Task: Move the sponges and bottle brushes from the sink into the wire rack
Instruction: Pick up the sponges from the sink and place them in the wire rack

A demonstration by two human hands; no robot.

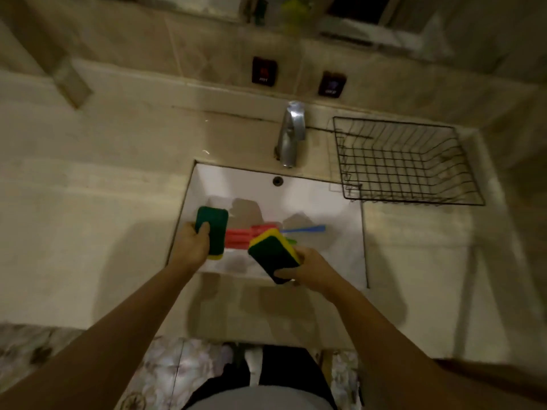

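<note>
My left hand [194,242] grips a green-and-yellow sponge [214,224] over the left side of the white sink [325,202]. My right hand [307,269] holds a stack of green-and-yellow sponges [273,253] above the sink's front edge. Between the hands, red brush handles [241,238] lie in the basin, and a blue handle [305,229] points right beside them. A bit of a green handle shows next to the stack. The black wire rack [405,161] stands on the counter to the right of the sink, with nothing in it.
A chrome tap [291,134] rises behind the sink. Two dark switch plates [264,71] sit on the tiled wall. Beige counter runs left and right of the basin. Patterned floor tiles and my legs show below.
</note>
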